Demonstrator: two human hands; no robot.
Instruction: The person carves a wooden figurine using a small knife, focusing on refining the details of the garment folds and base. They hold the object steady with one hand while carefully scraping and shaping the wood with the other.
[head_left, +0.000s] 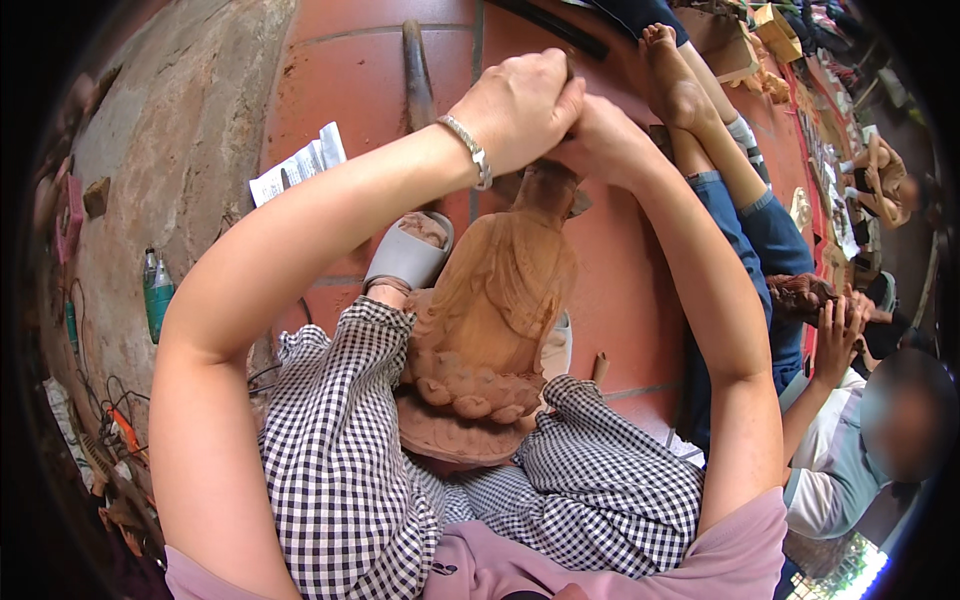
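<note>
A carved wooden statue (510, 280) of a robed seated figure on a petalled base rests between my legs, its base toward me and its head end away. My left hand (520, 112), with a bracelet (470, 150) at the wrist, is closed just beyond the statue's head. Beside it my right hand (600, 142) is closed too, its fingers partly behind the left hand and meeting it. Between them they cover much of the statue's head. Whatever is in the fingers is hidden.
On the tiled floor lie a folded printed paper (298, 166) and a dark curved handle (416, 75). Green bottles (158, 295) stand at the left by cables. At the right a co-worker (835, 440) holds a small dark carved piece (805, 297), legs stretched out beside my right arm.
</note>
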